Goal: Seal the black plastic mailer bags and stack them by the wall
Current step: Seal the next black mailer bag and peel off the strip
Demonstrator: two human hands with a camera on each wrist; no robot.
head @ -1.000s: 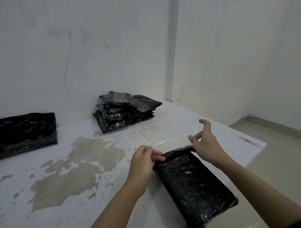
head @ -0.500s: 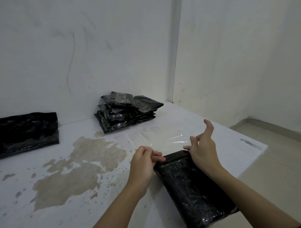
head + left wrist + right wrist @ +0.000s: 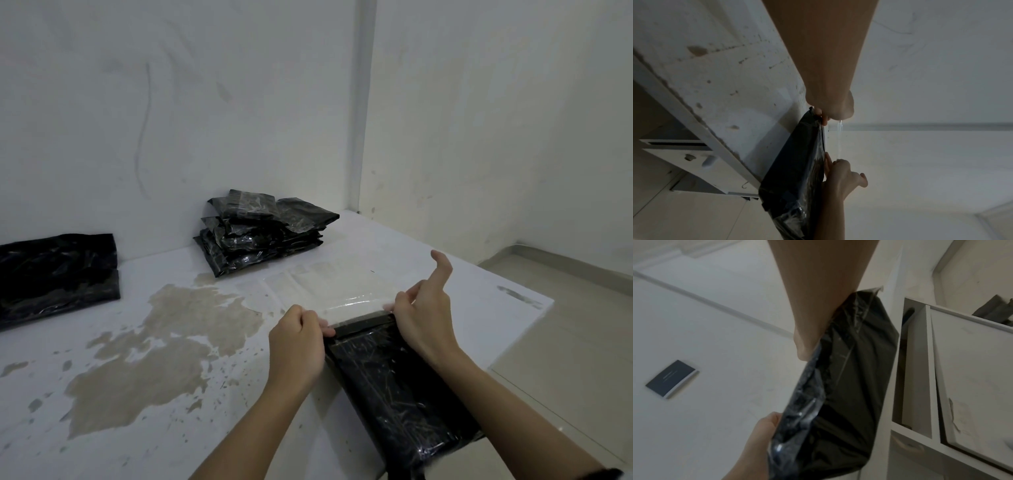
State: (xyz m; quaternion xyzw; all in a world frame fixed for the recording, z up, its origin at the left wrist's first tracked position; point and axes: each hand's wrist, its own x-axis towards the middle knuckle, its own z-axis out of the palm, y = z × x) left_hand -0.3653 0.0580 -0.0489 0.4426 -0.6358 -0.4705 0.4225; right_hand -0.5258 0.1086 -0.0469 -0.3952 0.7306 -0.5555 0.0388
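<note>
Soft, even, dim indoor light – the head view stays sharp, walls bowed by the wide lens. Both wrist views are darker and grainy – the right one blurred.

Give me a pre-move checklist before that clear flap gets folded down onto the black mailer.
1. Left hand pinches the flap's left corner: ok.
2. Right hand pinches the right corner, other fingers lifted: ok.
3. Clear flap stretched between the hands, no visible folds: ok.
4. Black mailer bag lies flat on the table: not ok, its near end overhangs the edge.
5. Adhesive strip exposed: cannot tell.
6. Stack of sealed bags by the wall has a reachable top: ok.
</note>
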